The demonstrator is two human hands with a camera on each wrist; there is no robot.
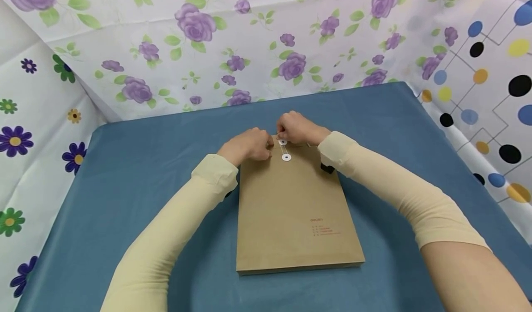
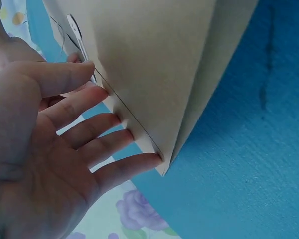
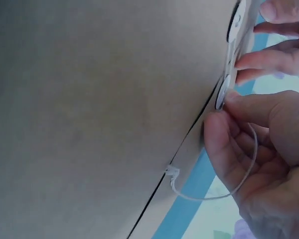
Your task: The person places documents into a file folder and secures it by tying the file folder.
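Note:
A brown kraft document envelope lies flat on the blue table, its flap end away from me. Two white round buttons stand at that end, the upper button on the far side of the lower button, with string running between them. My right hand pinches the string beside a button; a loop of it hangs from the flap's edge. With fingers spread and fairly straight, my left hand touches its fingertips to the envelope along the flap line, left of the buttons.
Blue cloth covers the table around the envelope. Behind it hangs a white sheet with purple flowers; patterned sheets also close off the left and right sides. Red print marks the envelope's near right part.

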